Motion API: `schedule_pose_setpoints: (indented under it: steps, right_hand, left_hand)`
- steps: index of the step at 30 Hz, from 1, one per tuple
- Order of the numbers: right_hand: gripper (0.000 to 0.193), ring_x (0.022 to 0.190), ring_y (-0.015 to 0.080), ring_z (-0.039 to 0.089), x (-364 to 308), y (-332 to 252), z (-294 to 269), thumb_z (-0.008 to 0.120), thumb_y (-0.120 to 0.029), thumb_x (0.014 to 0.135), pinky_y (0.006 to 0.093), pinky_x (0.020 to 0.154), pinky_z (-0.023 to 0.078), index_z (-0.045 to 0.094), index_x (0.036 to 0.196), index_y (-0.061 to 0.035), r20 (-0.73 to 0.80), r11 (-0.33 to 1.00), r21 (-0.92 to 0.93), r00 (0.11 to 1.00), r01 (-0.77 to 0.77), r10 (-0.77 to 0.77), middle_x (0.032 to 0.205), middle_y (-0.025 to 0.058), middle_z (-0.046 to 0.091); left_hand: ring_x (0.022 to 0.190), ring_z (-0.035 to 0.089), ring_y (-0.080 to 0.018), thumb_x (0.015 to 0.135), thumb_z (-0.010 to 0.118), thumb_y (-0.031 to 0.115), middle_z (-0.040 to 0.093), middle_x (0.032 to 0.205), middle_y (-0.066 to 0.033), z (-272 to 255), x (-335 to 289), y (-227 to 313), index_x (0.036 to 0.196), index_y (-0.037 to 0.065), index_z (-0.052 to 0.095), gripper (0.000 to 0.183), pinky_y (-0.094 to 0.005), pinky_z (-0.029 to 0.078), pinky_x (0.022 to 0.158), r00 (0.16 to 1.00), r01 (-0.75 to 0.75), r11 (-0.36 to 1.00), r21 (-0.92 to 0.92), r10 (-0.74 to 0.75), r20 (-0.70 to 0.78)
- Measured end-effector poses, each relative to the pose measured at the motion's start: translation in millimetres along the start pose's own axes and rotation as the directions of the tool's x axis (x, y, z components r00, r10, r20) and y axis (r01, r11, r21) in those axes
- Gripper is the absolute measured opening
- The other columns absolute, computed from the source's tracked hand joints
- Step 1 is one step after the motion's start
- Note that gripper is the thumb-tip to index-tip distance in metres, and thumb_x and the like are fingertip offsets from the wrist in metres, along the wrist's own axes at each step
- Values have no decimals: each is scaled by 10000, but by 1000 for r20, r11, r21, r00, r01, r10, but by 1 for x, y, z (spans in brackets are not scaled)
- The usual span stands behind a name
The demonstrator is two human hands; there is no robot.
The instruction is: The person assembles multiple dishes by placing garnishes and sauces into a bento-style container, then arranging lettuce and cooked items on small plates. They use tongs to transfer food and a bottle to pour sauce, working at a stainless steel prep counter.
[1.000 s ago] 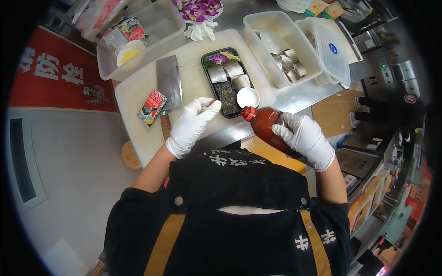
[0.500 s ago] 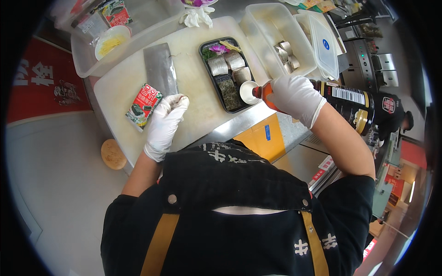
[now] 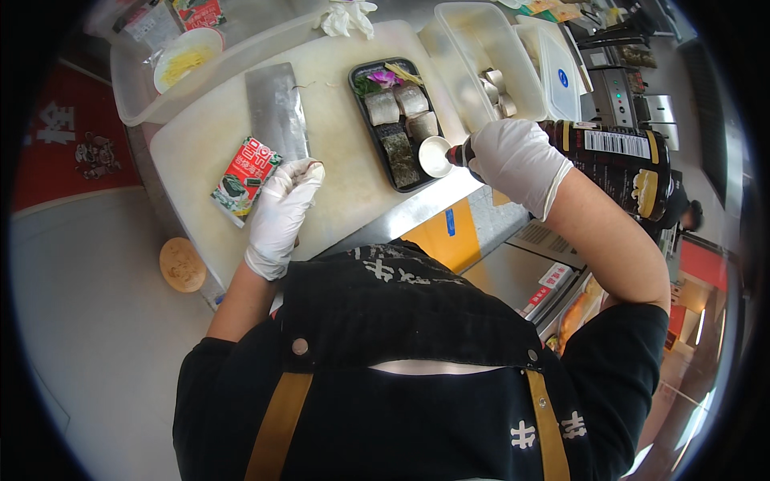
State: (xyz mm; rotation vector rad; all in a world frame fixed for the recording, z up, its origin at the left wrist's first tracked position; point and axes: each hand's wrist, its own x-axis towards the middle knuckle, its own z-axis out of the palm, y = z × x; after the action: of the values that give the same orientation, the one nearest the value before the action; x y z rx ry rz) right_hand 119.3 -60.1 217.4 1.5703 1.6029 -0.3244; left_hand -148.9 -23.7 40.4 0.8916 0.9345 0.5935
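Note:
My right hand [image 3: 517, 164], in a white glove, is closed round a large dark sauce bottle [image 3: 622, 160] with a black and gold label. The bottle lies almost level, its mouth at the rim of a small white cup [image 3: 434, 156]. That cup sits at the near right corner of a black tray [image 3: 358, 80], which holds silvery rolled pieces [image 3: 411, 99], a dark seaweed-like piece [image 3: 399, 159] and a purple flower [image 3: 383, 78]. My gloved left hand [image 3: 281, 212] has its fingers pinched together; what they hold is hidden. Beside it lies a red packet [image 3: 249, 172].
A wide metal blade [image 3: 274, 108] lies on the white cutting board [image 3: 333, 128]. A clear tub [image 3: 469, 52] with more silvery pieces stands right of the tray. At the far left, a bin [image 3: 132, 100] holds a bowl of yellow shreds [image 3: 186, 68]. Another person [image 3: 682, 208] stands far right.
The bottle neck, reddish and see-through before, now looks dark, with its mouth still at the cup. My left hand keeps its pinch by the packet. The whole view has shifted slightly.

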Motion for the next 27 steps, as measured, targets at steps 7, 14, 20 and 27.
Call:
schedule_pose_setpoints:
  steps: [7,14,20,27]
  right_hand:
    - [200,715,297,709,-2,1,-1,632,-223,877,401,603,536,728,808,-62,-101,998,-56,995,-6,0,730,119,685]
    - [169,661,282,698,-1,-1,2,665,-192,812,390,559,524,715,719,-60,-192,995,-93,980,32,-50,678,111,663]
    - [160,665,278,702,3,-9,-5,671,-191,806,397,547,521,725,730,-61,-94,993,-111,995,35,-46,678,107,663]
    - [171,881,283,735,11,-13,-15,735,-94,799,393,641,557,758,965,-58,89,992,-126,996,-9,20,928,108,738]
  left_hand:
    - [742,454,7,958,686,220,574,896,80,1,-2,-1,1139,50,633,254,-170,384,667,1000,17,1000,-11,-17,0]
    - [737,454,4,959,684,228,573,891,80,0,-2,-2,1145,51,631,262,-172,386,665,1000,9,1000,-7,-9,-2]
    - [746,455,3,960,683,227,581,906,72,-1,-5,-2,1144,50,631,261,-173,388,670,1000,9,1000,-4,-9,-5]
    - [740,449,5,963,678,214,578,900,73,-1,-7,-1,1138,45,631,248,-171,386,663,999,26,1000,-8,-26,-20]
